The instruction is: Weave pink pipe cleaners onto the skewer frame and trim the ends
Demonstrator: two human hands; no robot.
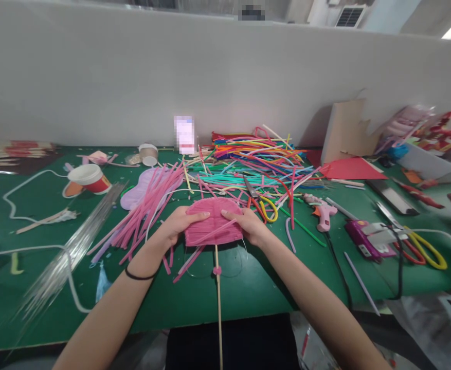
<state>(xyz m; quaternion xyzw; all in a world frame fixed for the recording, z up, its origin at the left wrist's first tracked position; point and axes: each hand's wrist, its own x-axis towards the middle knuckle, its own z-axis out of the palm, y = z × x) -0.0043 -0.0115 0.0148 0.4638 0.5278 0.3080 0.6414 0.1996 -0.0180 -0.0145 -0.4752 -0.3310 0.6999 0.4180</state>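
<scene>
A pink fan-shaped piece made of pipe cleaners (213, 226) is held up in front of me over the table. My left hand (179, 223) grips its left edge, the thumb lying across the front. On its right edge my right hand (249, 224) does the same, thumb on the front face. From the bottom of the piece a thin wooden stick (219, 303) runs down toward my lap, with a small pink knob (217, 270) round it. One loose pink pipe cleaner lies slantwise across the front. My other fingers are hidden behind the piece.
Pink pipe cleaners (148, 208) lie left, by a paper cup (90, 178) and thin wires (82, 231). Behind is a heap of coloured pipe cleaners (252, 154) with yellow-handled scissors (266, 205). A pink glue gun (324, 213) and second scissors (421, 244) lie right. A white cable (69, 267) crosses the left side.
</scene>
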